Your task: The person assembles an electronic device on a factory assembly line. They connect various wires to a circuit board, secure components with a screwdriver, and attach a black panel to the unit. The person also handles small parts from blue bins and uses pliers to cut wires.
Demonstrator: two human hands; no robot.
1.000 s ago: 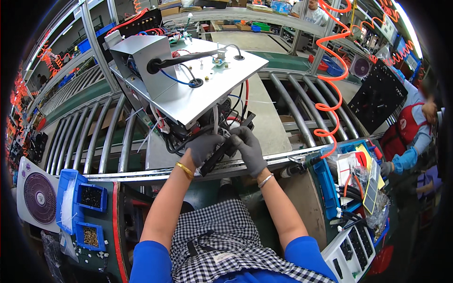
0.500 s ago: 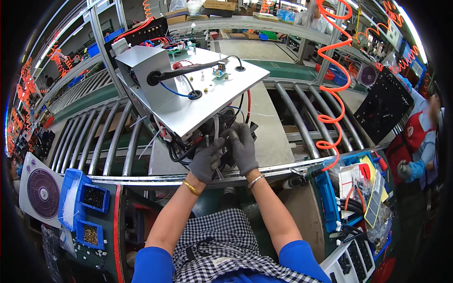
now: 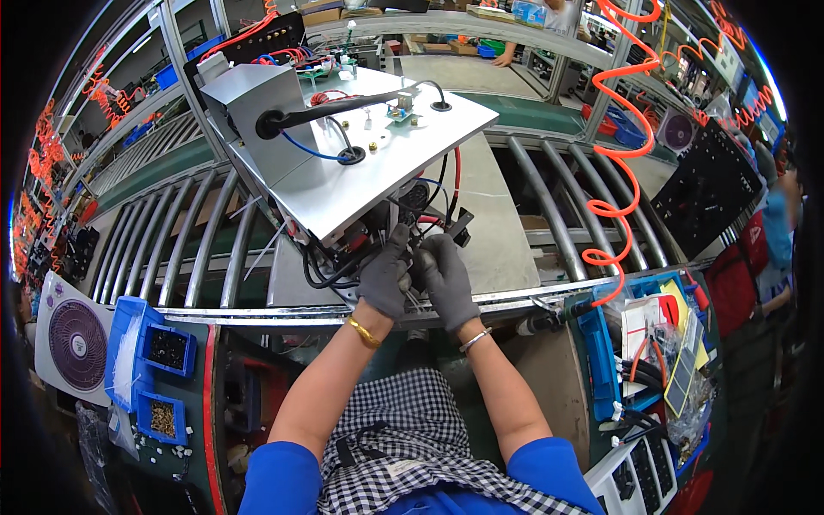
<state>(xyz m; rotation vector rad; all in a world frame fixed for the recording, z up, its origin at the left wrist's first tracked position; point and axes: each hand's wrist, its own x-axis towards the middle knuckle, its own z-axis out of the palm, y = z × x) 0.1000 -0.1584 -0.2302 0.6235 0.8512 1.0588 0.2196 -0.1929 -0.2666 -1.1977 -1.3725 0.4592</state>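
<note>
My left hand [image 3: 384, 281], in a grey glove, is closed around thin white cable ties, whose ends poke out below the fingers. Close beside it my gloved right hand [image 3: 448, 281] pinches at the black wires; what lies between its fingertips is hidden. Both hands work at the front underside of a metal equipment unit, beneath its tilted silver panel [image 3: 318, 199]. Black cables [image 3: 319, 276] loop out left of the hands, and a red cable [image 3: 456, 176] hangs down behind them. On the panel are a grey metal box [image 3: 257, 99], a thick black cable and a small circuit board [image 3: 400, 112].
The unit stands on a pale board [image 3: 502, 249] over a roller conveyor [image 3: 549, 206]. Blue bins [image 3: 163, 418] of small parts are at left, beside a fan panel [image 3: 75, 336]. A blue tray [image 3: 598, 365] of tools lies right. An orange coiled hose [image 3: 633, 184] hangs nearby; a co-worker stands far right.
Both my hands have shifted slightly right and stay together at the wiring, the left one turned more upright. At far right the co-worker's arm has moved; another person's hand now shows across the conveyor.
</note>
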